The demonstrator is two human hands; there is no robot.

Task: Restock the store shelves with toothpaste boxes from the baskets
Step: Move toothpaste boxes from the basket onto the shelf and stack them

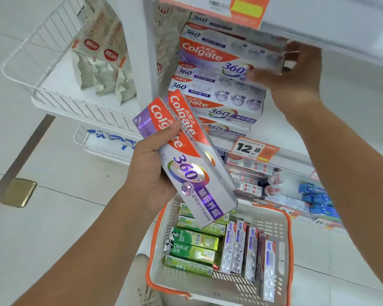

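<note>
Midway by the look of it. Right hand (pixel 296 69), 1 o'clock: gripping Colgate box (pixel 226 56) on shelf stack (pixel 219 100). Left hand (pixel 152 168), centre: clutching two Colgate boxes (pixel 192 160). Basket (pixel 285 250), 6 o'clock: several toothpaste boxes (pixel 192 248) left to shelve.

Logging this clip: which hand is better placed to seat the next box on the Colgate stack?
Right hand: it grips a Colgate box at the shelf stack. Left hand holds spare boxes lower, over the basket.
</note>
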